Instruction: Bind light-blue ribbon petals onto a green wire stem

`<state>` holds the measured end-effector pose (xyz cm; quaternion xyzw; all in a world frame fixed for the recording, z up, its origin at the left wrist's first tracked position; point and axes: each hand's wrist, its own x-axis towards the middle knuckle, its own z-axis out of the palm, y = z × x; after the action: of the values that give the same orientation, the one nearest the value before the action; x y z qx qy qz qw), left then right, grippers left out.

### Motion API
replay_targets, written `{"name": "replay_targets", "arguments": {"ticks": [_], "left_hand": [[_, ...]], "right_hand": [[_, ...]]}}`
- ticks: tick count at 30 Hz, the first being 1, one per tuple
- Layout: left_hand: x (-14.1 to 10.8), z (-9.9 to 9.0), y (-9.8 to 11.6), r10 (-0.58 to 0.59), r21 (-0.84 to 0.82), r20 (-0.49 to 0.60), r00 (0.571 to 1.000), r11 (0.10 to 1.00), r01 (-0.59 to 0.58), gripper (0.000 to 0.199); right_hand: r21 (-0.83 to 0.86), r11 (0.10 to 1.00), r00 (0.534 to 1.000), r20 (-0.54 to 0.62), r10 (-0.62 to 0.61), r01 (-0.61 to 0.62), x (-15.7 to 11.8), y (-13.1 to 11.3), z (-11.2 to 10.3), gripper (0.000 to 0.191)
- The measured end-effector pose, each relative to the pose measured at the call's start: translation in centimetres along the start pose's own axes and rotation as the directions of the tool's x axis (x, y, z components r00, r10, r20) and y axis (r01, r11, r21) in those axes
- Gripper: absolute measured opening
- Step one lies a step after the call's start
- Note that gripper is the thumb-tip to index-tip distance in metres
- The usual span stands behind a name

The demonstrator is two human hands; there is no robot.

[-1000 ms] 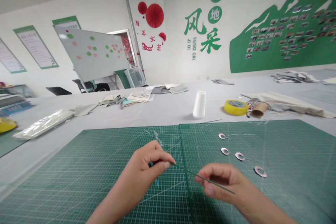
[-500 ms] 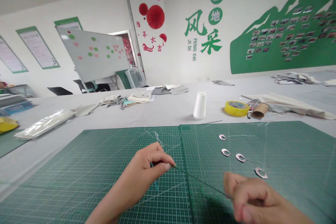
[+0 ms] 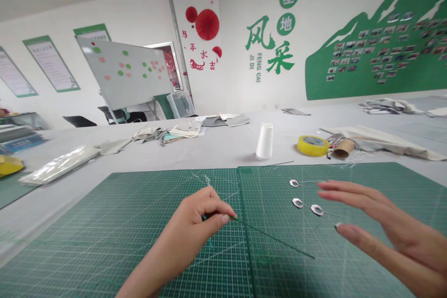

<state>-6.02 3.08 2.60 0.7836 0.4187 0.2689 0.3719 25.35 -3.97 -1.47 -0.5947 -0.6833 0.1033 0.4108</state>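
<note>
Between the thumb and forefinger of my left hand [image 3: 202, 223] is pinched one end of a thin dark green stem, like wrapped floral wire [image 3: 275, 237]; its free end slants down to the right. My right hand [image 3: 387, 228] is spread, thumb apart from fingers, above the right part of the green cutting mat [image 3: 279, 279]. Close to its fingertips lie small pale oval rings with dark edges, among them an upper ring [image 3: 294, 183], a left ring [image 3: 297, 203] and a middle ring [image 3: 317, 210], with thin thread tails. Another ring is mostly hidden by my right thumb.
Beyond the mat stand a white thread cone [image 3: 265, 141], a yellow tape roll [image 3: 313, 145] and a cardboard tube [image 3: 344, 147]. Fabric scraps [image 3: 185, 128] lie along the table's far side. A clear plastic packet [image 3: 61, 164] is at left, and loose white threads [image 3: 207, 180] lie on the mat.
My right hand has let go of the green stem's right end, opened, and moved up and right over the rings. My left hand keeps its pinch, almost unmoved.
</note>
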Motion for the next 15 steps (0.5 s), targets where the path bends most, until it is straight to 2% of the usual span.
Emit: {"name": "replay_targets", "arguments": {"ticks": [2,4,6,7,9,11,13,15], "left_hand": [[-0.1,0.2,0.3,0.011,0.009,0.002,1.0,1.0,-0.011,0.018],[-0.1,0.2,0.3,0.024,0.02,-0.008,1.0,1.0,-0.024,0.018],[-0.2,0.1,0.1,0.03,0.026,-0.012,0.999,0.999,-0.03,0.018],[-0.2,0.0,0.0,0.03,0.027,-0.009,0.999,0.999,-0.03,0.018],[-0.2,-0.2,-0.2,0.026,0.026,0.002,1.0,0.999,-0.026,0.018],[-0.3,-0.4,-0.4,0.019,0.027,0.016,1.0,0.999,-0.019,0.018],[-0.3,-0.6,-0.6,0.007,0.031,0.026,1.0,1.0,-0.008,0.018],[-0.3,-0.8,-0.8,-0.009,0.039,0.029,1.0,0.999,0.007,0.018]], "right_hand": [[0.129,0.99,0.994,0.101,0.04,-0.053,0.3,-1.7,1.2,0.051],[0.275,0.953,0.941,0.336,0.029,-0.128,0.2,-3.2,3.1,0.072],[0.365,0.905,0.9,0.434,0.042,-0.218,-0.1,-4.2,5.0,0.078],[0.391,0.883,0.883,0.467,0.052,-0.259,-0.2,-4.5,5.7,0.072],[0.364,0.881,0.843,0.534,0.069,-0.302,-0.2,-4.8,6.5,0.043],[0.272,0.932,0.832,0.552,0.054,-0.24,0.0,-4.6,6.3,0.013],[0.189,0.974,0.867,0.497,0.015,-0.125,0.4,-4.1,5.3,0.016],[0.182,0.98,0.898,0.441,-0.01,-0.078,0.6,-3.3,4.1,0.021]]}}
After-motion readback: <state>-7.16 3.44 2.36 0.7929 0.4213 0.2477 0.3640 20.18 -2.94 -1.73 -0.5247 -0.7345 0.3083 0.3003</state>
